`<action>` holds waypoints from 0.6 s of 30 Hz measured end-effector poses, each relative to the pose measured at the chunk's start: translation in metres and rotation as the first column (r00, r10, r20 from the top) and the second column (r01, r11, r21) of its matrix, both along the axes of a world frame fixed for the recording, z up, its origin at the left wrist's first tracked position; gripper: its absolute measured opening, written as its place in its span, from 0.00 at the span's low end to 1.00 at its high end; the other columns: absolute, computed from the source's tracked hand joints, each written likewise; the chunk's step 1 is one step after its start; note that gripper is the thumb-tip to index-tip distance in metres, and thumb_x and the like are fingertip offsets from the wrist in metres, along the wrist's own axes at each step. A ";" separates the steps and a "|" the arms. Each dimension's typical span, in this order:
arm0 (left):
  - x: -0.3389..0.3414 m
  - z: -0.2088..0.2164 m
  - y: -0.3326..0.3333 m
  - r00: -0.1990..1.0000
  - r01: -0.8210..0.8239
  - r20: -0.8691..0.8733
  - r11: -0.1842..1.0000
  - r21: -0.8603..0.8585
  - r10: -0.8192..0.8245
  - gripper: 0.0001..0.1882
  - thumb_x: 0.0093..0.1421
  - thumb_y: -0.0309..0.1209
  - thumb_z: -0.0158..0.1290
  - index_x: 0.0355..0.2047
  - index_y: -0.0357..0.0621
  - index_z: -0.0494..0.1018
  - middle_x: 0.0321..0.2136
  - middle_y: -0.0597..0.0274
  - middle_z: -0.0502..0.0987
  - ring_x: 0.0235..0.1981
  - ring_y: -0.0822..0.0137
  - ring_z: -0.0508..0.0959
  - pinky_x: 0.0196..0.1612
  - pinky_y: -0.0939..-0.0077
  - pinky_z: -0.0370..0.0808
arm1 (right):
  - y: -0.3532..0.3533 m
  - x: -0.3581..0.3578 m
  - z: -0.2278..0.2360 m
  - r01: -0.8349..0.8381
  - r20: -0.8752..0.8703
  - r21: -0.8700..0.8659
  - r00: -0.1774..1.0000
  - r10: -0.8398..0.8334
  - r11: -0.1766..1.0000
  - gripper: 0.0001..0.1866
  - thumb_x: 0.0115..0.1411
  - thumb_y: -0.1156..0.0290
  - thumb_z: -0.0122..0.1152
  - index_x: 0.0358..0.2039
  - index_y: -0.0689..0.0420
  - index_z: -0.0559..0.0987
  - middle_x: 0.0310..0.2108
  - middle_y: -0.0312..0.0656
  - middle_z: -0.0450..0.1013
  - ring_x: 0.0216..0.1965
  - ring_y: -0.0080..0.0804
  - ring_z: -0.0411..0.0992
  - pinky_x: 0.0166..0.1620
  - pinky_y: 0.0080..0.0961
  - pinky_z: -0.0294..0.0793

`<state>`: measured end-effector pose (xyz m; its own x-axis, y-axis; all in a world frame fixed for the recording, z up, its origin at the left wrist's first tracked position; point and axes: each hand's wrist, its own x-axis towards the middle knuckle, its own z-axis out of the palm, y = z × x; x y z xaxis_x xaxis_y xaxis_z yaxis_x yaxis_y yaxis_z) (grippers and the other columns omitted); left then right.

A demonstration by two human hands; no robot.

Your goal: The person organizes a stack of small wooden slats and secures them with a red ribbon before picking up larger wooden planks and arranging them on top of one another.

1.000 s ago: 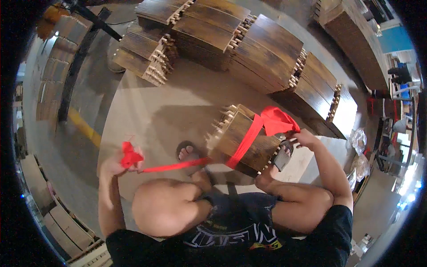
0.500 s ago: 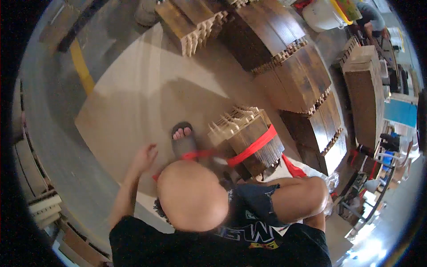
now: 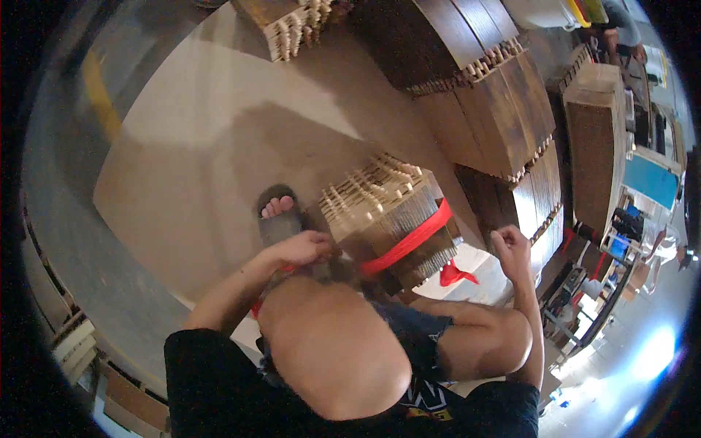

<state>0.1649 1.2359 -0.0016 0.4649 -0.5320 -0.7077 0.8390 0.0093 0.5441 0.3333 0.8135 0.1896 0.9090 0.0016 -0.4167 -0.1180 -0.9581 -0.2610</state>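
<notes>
A bundle of dark-stained wooden boards [image 3: 409, 232] with pale pegs along one end stands on the floor sheet in front of my knees. A red strap [image 3: 412, 241] wraps around it, and a loose red end [image 3: 458, 274] lies at its right side. My left hand [image 3: 307, 248] is closed just left of the bundle, above my sandalled foot; what its fingers hold, if anything, is hidden. More red strap [image 3: 288, 269] shows under my left wrist. My right hand [image 3: 512, 244] is raised right of the bundle, fingers curled together; I cannot make out anything in them.
Stacks of similar dark boards [image 3: 504, 109] line the right and far side, with another pegged stack [image 3: 288, 29] at the top. A pale sheet [image 3: 182, 168] covers the floor. A tall cardboard box [image 3: 593, 146] and a white bucket [image 3: 540, 13] stand beyond; another person [image 3: 621, 33] is at far right.
My left hand has moved right, towards the bundle, and its fingers have closed. My right hand has come up into view from behind my knee. The red strap's loose end looks shorter.
</notes>
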 end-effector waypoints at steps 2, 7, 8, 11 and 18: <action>-0.012 -0.018 -0.013 0.983 0.185 0.001 0.983 0.002 -0.185 0.14 0.66 0.35 0.46 0.40 0.35 0.73 0.32 0.62 0.78 0.34 0.71 0.75 0.36 0.77 0.73 | 0.009 0.014 -0.021 0.033 -0.168 0.176 0.986 -0.003 0.984 0.18 0.60 0.59 0.63 0.42 0.60 0.81 0.36 0.48 0.79 0.37 0.37 0.77 0.43 0.31 0.75; -0.002 -0.030 -0.027 0.973 0.222 -0.047 0.972 -0.075 -0.226 0.18 0.63 0.31 0.50 0.52 0.38 0.74 0.45 0.65 0.77 0.45 0.72 0.74 0.48 0.73 0.73 | 0.042 0.055 -0.082 0.165 -0.439 0.304 0.899 -0.016 0.938 0.25 0.64 0.56 0.59 0.54 0.62 0.76 0.48 0.43 0.76 0.51 0.29 0.71 0.55 0.28 0.69; 0.011 -0.014 -0.027 0.968 0.252 0.014 0.967 -0.039 -0.252 0.19 0.61 0.30 0.51 0.52 0.38 0.74 0.46 0.63 0.77 0.46 0.72 0.75 0.49 0.72 0.73 | 0.031 0.058 -0.109 0.021 -0.421 0.403 0.892 0.164 0.915 0.27 0.64 0.53 0.57 0.56 0.60 0.74 0.52 0.43 0.74 0.54 0.31 0.69 0.58 0.29 0.66; 0.099 0.233 -0.019 0.803 0.365 0.250 0.779 0.510 -0.540 0.20 0.57 0.29 0.53 0.50 0.39 0.76 0.50 0.58 0.77 0.50 0.70 0.76 0.51 0.70 0.74 | 0.062 0.058 -0.141 0.107 -0.549 0.547 0.794 0.259 0.830 0.30 0.65 0.48 0.53 0.59 0.56 0.72 0.58 0.43 0.70 0.61 0.33 0.64 0.63 0.29 0.59; -0.057 0.121 -0.023 0.980 0.093 0.141 0.953 0.287 -0.138 0.18 0.57 0.34 0.50 0.47 0.43 0.77 0.50 0.59 0.77 0.43 0.57 0.78 0.46 0.64 0.76 | 0.086 0.013 -0.105 0.539 -0.792 0.423 0.611 0.007 0.728 0.27 0.68 0.48 0.43 0.60 0.49 0.72 0.57 0.40 0.71 0.56 0.35 0.69 0.58 0.32 0.67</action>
